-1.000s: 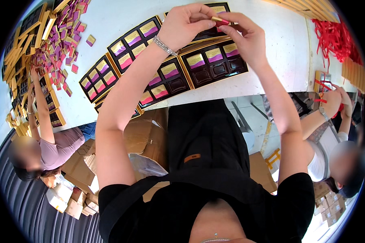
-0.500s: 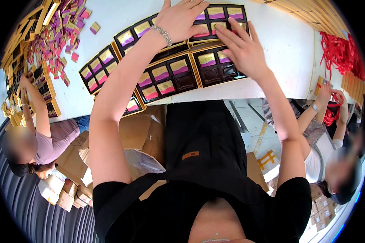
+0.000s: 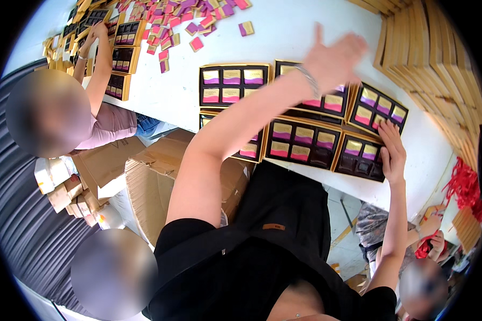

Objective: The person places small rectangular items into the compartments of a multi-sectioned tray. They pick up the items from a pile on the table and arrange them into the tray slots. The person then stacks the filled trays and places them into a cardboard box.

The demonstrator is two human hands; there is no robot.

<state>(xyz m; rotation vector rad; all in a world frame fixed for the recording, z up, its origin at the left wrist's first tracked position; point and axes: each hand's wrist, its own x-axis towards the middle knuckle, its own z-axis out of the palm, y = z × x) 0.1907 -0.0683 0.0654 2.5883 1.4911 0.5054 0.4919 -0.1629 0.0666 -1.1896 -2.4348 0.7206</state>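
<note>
I see gold-rimmed black tray [image 3: 233,84] far left of white table [image 3: 284,37], holding six pink-gold packets. Left hand [image 3: 334,56] open, blurred, empty, hovering above neighbouring tray, partly hiding it. Right hand [image 3: 392,150] flat on half-filled tray [image 3: 361,156] at table's near edge. Earlier both hands pinched packet; now apart.

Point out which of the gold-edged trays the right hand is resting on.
The right hand rests on the tray at the near right corner of the group, closest to the table edge. Its front cells look dark and unfilled, unlike the fuller trays beside it.
</note>
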